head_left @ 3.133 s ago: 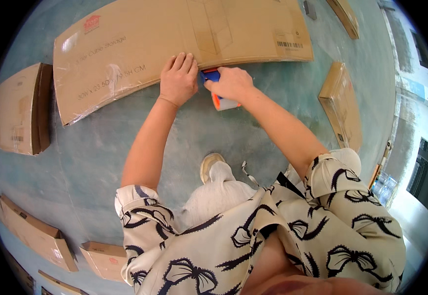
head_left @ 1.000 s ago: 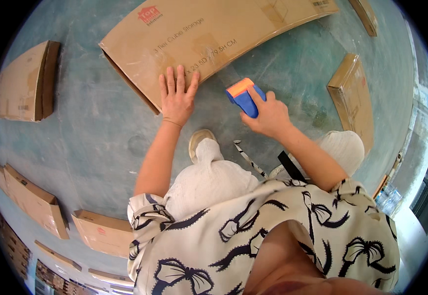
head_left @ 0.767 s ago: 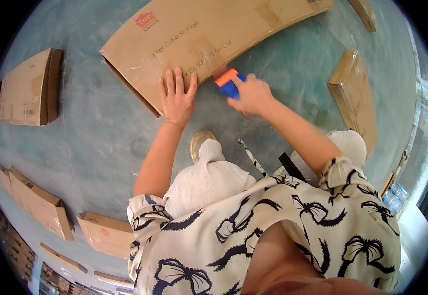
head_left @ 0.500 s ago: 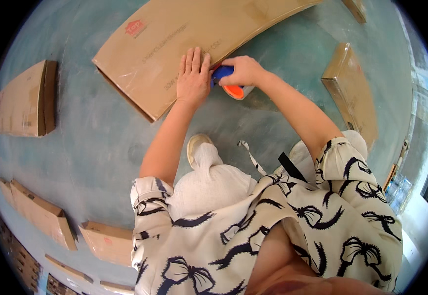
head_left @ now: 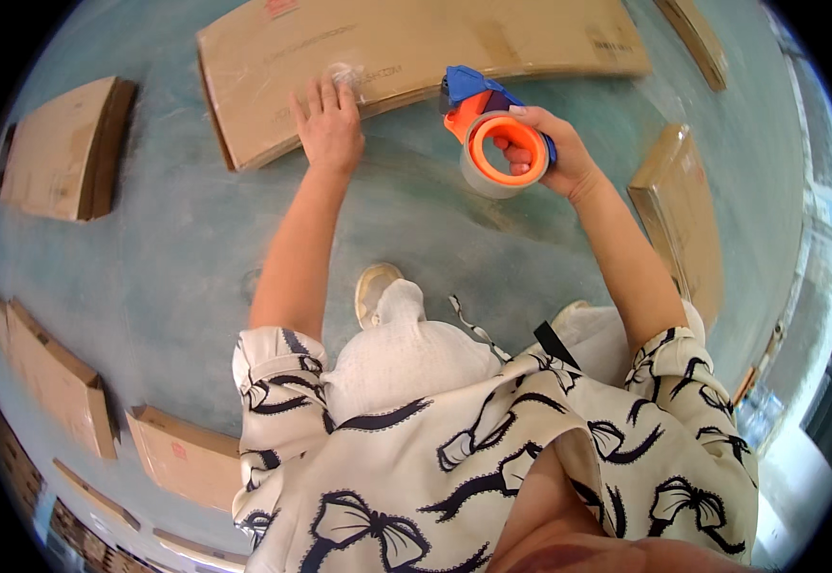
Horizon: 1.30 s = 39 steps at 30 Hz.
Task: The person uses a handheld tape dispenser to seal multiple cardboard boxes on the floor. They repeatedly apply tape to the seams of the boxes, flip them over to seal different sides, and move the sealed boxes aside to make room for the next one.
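A long, flat brown cardboard box (head_left: 426, 48) lies on the floor in front of me. My left hand (head_left: 332, 129) rests on its near edge, palm down with the fingers stretched out. Just past my fingertips, a strip of clear tape (head_left: 347, 74) glints on the top face. To the right, my right hand (head_left: 552, 153) grips a blue and orange tape dispenser (head_left: 509, 153) that carries a roll of tape. The dispenser is held up off the box, its blue head near the box's near edge.
Another cardboard box (head_left: 681, 205) lies at the right, and a narrow one (head_left: 695, 38) at the far right. A taller box (head_left: 61, 151) is at the left. Several more flat boxes (head_left: 182, 456) lie at the lower left. My shoe (head_left: 375, 291) stands on the grey-green floor (head_left: 196, 258).
My right hand has drawn the tape dispenser away from the box edge, rightward and toward me, showing it whole. My left hand has slid left along the box, which appears shifted in view.
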Each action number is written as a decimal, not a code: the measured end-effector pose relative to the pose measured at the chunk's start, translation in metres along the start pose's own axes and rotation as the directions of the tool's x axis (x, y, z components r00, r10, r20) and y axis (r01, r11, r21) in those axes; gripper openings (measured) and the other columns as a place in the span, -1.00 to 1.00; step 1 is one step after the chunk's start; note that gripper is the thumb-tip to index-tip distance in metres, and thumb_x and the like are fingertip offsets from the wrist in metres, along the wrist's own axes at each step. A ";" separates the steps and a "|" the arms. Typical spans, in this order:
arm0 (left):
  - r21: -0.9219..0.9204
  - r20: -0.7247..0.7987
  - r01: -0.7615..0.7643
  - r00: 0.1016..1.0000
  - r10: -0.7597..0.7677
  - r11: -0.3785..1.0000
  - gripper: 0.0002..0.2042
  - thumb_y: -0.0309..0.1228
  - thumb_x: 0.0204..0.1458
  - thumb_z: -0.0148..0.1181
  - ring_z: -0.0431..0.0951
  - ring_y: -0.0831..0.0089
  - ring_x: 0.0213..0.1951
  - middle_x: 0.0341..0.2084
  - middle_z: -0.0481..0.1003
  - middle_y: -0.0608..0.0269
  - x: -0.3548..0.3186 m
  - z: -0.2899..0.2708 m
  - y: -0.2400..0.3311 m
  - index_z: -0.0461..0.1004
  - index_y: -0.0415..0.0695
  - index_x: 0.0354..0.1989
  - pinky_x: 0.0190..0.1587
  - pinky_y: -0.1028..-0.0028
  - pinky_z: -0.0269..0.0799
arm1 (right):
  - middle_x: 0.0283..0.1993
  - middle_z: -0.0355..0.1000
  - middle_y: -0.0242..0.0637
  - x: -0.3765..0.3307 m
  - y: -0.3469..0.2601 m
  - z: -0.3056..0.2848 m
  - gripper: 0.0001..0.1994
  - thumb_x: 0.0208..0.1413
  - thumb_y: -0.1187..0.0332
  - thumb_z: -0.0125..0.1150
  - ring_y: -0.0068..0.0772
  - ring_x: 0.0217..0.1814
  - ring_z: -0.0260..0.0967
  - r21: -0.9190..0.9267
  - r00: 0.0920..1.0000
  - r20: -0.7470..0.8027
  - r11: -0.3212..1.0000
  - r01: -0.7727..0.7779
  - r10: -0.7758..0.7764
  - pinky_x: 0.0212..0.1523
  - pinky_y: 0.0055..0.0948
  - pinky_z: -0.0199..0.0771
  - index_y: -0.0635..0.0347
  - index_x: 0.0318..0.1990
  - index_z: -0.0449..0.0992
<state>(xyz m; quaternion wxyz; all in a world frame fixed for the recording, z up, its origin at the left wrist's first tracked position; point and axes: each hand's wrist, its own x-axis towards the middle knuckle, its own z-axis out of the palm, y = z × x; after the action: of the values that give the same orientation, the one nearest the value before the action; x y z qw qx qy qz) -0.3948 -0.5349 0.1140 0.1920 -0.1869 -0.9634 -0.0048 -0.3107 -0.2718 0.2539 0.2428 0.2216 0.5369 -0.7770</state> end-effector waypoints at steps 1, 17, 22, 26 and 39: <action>-0.056 -0.051 0.090 0.994 -0.093 0.994 -0.58 -0.16 0.04 0.15 0.36 0.18 0.12 0.01 0.44 0.01 0.004 -0.012 0.003 0.47 -0.14 0.01 0.26 0.06 0.07 | -0.43 0.35 -0.28 0.005 0.002 0.001 -0.68 0.09 0.16 0.15 -0.64 -0.61 0.21 0.081 0.999 0.028 0.996 -0.024 0.022 -0.59 -0.59 0.27 0.27 -0.20 0.42; -0.586 0.796 0.615 0.560 -0.232 -0.527 -0.74 -0.26 0.11 0.22 0.41 0.64 -0.45 -0.52 0.52 0.40 -0.040 -0.111 -0.009 0.59 -0.21 -0.48 -0.33 0.55 0.32 | -0.27 0.29 -0.21 0.014 -0.005 0.086 -0.27 -0.39 0.29 0.39 -0.18 -0.27 0.36 -0.627 0.553 0.779 -0.321 0.710 -0.298 -0.31 -0.30 0.46 -0.27 0.14 0.41; -0.682 0.514 0.731 0.498 -0.698 0.019 -0.73 -0.30 0.09 0.22 0.40 0.59 -0.52 -0.59 0.50 0.44 -0.074 -0.039 -0.101 0.56 -0.17 -0.60 -0.52 0.50 0.21 | -0.23 0.29 -0.21 0.031 -0.036 0.040 -0.26 -0.39 0.30 0.40 -0.14 -0.23 0.36 -0.607 0.605 0.769 -0.535 0.587 -0.208 -0.26 -0.24 0.45 -0.27 0.15 0.39; -0.643 -0.063 0.524 0.691 -0.720 0.559 -0.83 -0.24 0.07 0.22 0.46 0.42 -0.38 -0.45 0.52 0.37 -0.083 0.003 -0.143 0.60 -0.01 -0.48 -0.36 0.41 0.23 | -0.21 0.29 -0.21 0.061 -0.029 0.029 -0.23 -0.40 0.35 0.41 -0.14 -0.21 0.35 -0.603 0.617 0.761 -0.568 0.559 -0.200 -0.26 -0.25 0.43 -0.27 0.16 0.37; -0.499 -0.301 0.463 0.700 -0.647 0.733 -0.88 -0.34 0.08 0.23 0.50 0.40 -0.48 -0.43 0.53 0.27 -0.077 0.036 -0.120 0.64 -0.06 -0.30 -0.39 0.43 0.42 | -0.17 0.23 -0.20 0.095 -0.021 0.016 -0.19 -0.37 0.33 0.45 -0.14 -0.15 0.31 -0.631 0.739 0.656 -0.650 0.423 -0.156 -0.18 -0.23 0.41 -0.31 0.20 0.29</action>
<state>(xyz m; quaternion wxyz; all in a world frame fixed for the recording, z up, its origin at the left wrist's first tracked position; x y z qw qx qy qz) -0.3854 -0.6718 0.0592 0.3604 0.0919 -0.8796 -0.2967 -0.3996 -0.2934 0.2164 0.0541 -0.3635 0.9296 0.0272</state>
